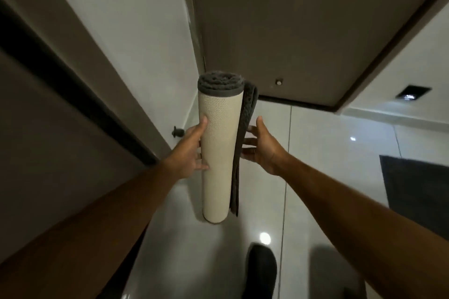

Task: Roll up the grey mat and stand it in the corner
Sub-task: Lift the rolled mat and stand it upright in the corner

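Two bare hands steady a rolled grey mat (220,153) that stands upright on its end on a glossy pale tiled floor (315,165). The left hand (192,150) lies flat against the roll's left side, fingers spread along its cream woven backing. The right hand (261,145) is open too, its fingertips touching the loose grey outer flap on the roll's right side; neither hand closes around the roll. The top of the roll shows a spiral of dark grey pile.

Behind the mat, a white wall (136,31) meets a large brown door (279,19) to form a corner, and the roll stands just in front of it. Left of the mat, a small dark doorstop (178,131) sits low by the wall. Right of the mat and well apart, a dark rug (415,189) lies on the tiles, and beyond it is a dark square in the floor (413,93), possibly a drain. Below the mat, near the bottom edge, a dark shoe (261,272) appears. No writing or labels can be read.
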`<state>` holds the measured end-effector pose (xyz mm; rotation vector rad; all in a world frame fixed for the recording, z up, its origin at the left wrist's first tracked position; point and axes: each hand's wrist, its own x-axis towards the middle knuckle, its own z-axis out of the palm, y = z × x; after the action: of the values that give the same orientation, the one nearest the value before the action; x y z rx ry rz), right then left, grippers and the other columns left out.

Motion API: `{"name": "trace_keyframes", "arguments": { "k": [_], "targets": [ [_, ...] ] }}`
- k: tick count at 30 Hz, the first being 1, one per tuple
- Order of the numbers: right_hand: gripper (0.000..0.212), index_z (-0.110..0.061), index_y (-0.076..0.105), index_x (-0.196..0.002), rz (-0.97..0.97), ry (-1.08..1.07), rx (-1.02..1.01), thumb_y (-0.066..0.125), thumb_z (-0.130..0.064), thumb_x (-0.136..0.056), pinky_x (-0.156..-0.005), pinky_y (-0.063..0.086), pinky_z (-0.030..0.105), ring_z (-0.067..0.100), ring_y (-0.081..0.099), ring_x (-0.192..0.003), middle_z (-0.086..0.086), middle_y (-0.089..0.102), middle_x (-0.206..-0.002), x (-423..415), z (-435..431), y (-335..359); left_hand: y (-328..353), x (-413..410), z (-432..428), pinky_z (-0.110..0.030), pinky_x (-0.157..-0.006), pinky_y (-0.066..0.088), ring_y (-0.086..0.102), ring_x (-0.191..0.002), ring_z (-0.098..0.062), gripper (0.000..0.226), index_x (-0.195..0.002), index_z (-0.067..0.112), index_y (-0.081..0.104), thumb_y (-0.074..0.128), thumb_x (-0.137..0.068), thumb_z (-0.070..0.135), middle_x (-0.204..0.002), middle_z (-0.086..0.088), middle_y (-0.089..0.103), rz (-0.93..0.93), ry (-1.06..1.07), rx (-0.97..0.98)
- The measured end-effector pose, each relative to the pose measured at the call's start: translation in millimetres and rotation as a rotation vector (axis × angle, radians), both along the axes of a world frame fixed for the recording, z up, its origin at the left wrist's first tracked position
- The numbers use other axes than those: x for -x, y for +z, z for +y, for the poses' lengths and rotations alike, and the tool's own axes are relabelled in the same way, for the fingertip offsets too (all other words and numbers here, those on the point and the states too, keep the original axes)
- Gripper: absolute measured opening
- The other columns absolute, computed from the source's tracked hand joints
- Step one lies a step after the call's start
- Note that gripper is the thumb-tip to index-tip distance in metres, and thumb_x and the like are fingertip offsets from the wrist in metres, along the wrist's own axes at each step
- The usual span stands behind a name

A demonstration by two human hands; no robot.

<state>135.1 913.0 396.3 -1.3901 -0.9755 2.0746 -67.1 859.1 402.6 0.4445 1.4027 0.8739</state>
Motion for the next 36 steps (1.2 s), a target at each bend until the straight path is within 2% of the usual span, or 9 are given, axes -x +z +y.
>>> {"name": "trace_keyframes", "arguments": {
  "k": [3, 8, 12, 18, 24, 27, 31, 33, 36],
  "targets": [
    [0.056, -0.026, 0.063, -0.115, -0.023, 0.037, -0.064, 0.026, -0.064, -0.099, -0.077, 0.060, 0.033, 0.025, 0.069, -0.100, 0.010, 0.069, -0.113, 19, 87, -2, -1, 15, 85, -0.059, -0.089, 0.053, 0.063, -0.111, -0.032, 0.101, -0.130, 0.038, 0.053, 0.060, -0.046, 0.095, -0.125, -0.003, 0.063, 0.011, 0.018, 0.025],
    [0.047, -0.029, 0.051, -0.123, -0.078, 0.079, -0.152, 0.037, -0.065, -0.096, -0.087, 0.058, 0.039, 0.020, 0.067, -0.106, 0.002, 0.067, -0.116, 54, 199, -9, -7, 30, 184, -0.062, -0.097, 0.048, 0.055, -0.122, -0.032, 0.088, -0.132, 0.046, 0.045, 0.054, -0.058, 0.093, -0.136, -0.001, 0.054, 0.021, -0.022, -0.045],
    [0.047, -0.023, 0.048, -0.126, -0.102, 0.104, -0.160, 0.041, -0.059, -0.098, -0.091, 0.057, 0.043, 0.023, 0.065, -0.108, 0.005, 0.065, -0.120, 90, 294, -21, -24, 59, 269, -0.059, -0.095, 0.051, 0.055, -0.122, -0.034, 0.100, -0.140, 0.034, 0.044, 0.056, -0.059, 0.091, -0.140, -0.006, 0.053, 0.005, 0.082, -0.050],
    [0.043, -0.023, 0.050, -0.125, -0.103, 0.161, -0.199, 0.036, -0.055, -0.101, -0.099, 0.053, 0.046, 0.023, 0.065, -0.110, 0.007, 0.068, -0.120, 150, 409, -59, -71, 108, 378, -0.047, -0.077, 0.060, 0.058, -0.119, -0.027, 0.086, -0.140, 0.038, 0.045, 0.050, -0.069, 0.087, -0.140, -0.002, 0.054, 0.003, 0.169, -0.098],
    [0.050, -0.013, 0.056, -0.132, -0.078, 0.257, -0.229, 0.029, -0.046, -0.106, -0.106, 0.049, 0.047, 0.026, 0.062, -0.116, 0.013, 0.064, -0.129, 206, 483, -101, -129, 154, 449, -0.061, -0.109, 0.037, 0.047, -0.133, -0.025, 0.092, -0.150, 0.031, 0.034, 0.051, -0.073, 0.080, -0.151, -0.001, 0.045, -0.053, 0.327, -0.063],
    [0.049, -0.016, 0.057, -0.133, -0.175, 0.300, -0.216, 0.025, -0.043, -0.107, -0.110, 0.044, 0.046, 0.025, 0.058, -0.120, 0.011, 0.062, -0.132, 228, 503, -124, -155, 160, 469, -0.059, -0.115, 0.030, 0.039, -0.140, -0.023, 0.078, -0.151, 0.035, 0.031, 0.043, -0.085, 0.075, -0.156, 0.003, 0.038, -0.093, 0.347, -0.021],
    [0.054, -0.020, 0.043, -0.147, -0.272, 0.286, -0.191, 0.023, -0.048, -0.106, -0.116, 0.035, 0.047, 0.025, 0.047, -0.134, 0.009, 0.049, -0.149, 241, 524, -148, -173, 161, 483, -0.052, -0.119, 0.024, 0.032, -0.144, -0.022, 0.074, -0.154, 0.038, 0.021, 0.036, -0.090, 0.072, -0.160, 0.005, 0.031, -0.081, 0.368, 0.004],
    [0.054, -0.019, 0.044, -0.147, -0.262, 0.306, -0.167, 0.026, -0.048, -0.105, -0.116, 0.035, 0.046, 0.026, 0.046, -0.135, 0.009, 0.049, -0.150, 238, 532, -149, -172, 154, 482, -0.043, -0.112, 0.035, 0.044, -0.134, -0.015, 0.071, -0.153, 0.038, 0.023, 0.034, -0.092, 0.071, -0.155, 0.011, 0.036, -0.041, 0.395, 0.006],
    [0.047, -0.012, 0.052, -0.138, -0.314, 0.275, -0.163, 0.032, -0.040, -0.106, -0.115, 0.037, 0.047, 0.030, 0.050, -0.130, 0.008, 0.055, -0.137, 230, 540, -145, -167, 145, 480, -0.031, -0.089, 0.040, 0.053, -0.091, -0.002, 0.064, -0.152, 0.036, 0.024, 0.037, -0.095, 0.063, -0.131, 0.017, 0.041, 0.016, 0.542, -0.003]
  ]
}}
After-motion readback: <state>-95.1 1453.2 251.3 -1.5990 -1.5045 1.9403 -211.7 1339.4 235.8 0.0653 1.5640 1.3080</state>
